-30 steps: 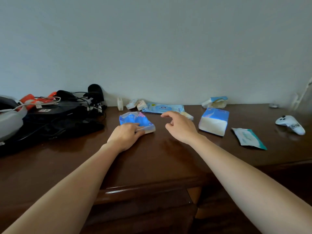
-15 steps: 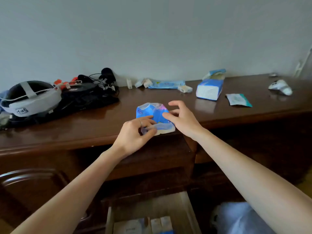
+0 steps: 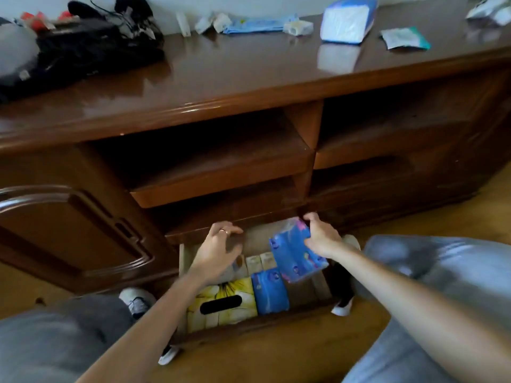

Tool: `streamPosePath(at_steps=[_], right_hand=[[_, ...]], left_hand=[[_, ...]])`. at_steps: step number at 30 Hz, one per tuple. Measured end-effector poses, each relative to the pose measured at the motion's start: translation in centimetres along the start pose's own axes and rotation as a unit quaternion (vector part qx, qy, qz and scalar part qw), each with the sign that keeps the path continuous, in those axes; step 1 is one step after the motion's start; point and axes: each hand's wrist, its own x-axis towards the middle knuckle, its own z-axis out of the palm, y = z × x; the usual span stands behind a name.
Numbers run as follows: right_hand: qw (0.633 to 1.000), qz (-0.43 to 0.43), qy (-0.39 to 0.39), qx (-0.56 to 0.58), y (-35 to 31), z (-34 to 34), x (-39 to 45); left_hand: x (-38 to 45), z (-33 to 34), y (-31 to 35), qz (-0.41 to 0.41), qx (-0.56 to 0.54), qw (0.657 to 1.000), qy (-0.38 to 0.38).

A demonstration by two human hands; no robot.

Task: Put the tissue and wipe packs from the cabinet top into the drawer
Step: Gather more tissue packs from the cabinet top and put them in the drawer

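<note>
Blue crinkled plastic, a soft rectangular tissue pack (image 3: 296,254), is held in the right hand (image 3: 320,239) above the open pale-lined wooden drawer (image 3: 184,258) at the foot of the cabinet. The fingers curl over the pack's far upper edge and the thumb closes on its near face; the grip is firm on the top right corner only. The pack hangs tilted, its long axis running from that corner down and toward the camera, so most of the pack lies below and left of the grip. Its lower end sits over the drawer's right side.

The left hand (image 3: 218,250) holds nothing. Its fingers are spread and loosely bent over the drawer's back left part, well clear of the pack. The right hand is plainly the nearer one.

Inside, a yellow flowered cardboard tissue box (image 3: 221,302) fills the front left, touching a second blue soft pack (image 3: 269,291) beside it. Small pale packets (image 3: 260,262) stand in a row behind these. To the right of the second blue pack a strip of bare drawer floor shows, directly under the held pack; this appears the only open room, bounded by the drawer's right wall.

Judgement: the pack must turn so its long axis runs front to back to drop into that strip. Risk: catching on the right wall or resting atop the neighbour.

On the glossy brown cabinet top (image 3: 221,67) a large white-and-blue tissue brick (image 3: 345,20), a flat teal-edged wipe sachet (image 3: 403,37) and a flat light-blue wipe pack (image 3: 257,23) remain.
</note>
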Motion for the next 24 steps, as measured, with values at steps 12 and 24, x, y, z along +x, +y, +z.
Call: streamPosePath(at_steps=[12,24], right_hand=[[0.866,-0.141,-0.044,-0.478,3.0,10.9,4.5],[0.831,-0.195,-0.155,-0.497,4.7,14.7,6.6]], left_hand=[[-1.9,12.4,-9.4,-0.042,0.090,0.977,-0.191],[-1.1,16.4,-8.4,0.107,0.237,0.940,-0.222]])
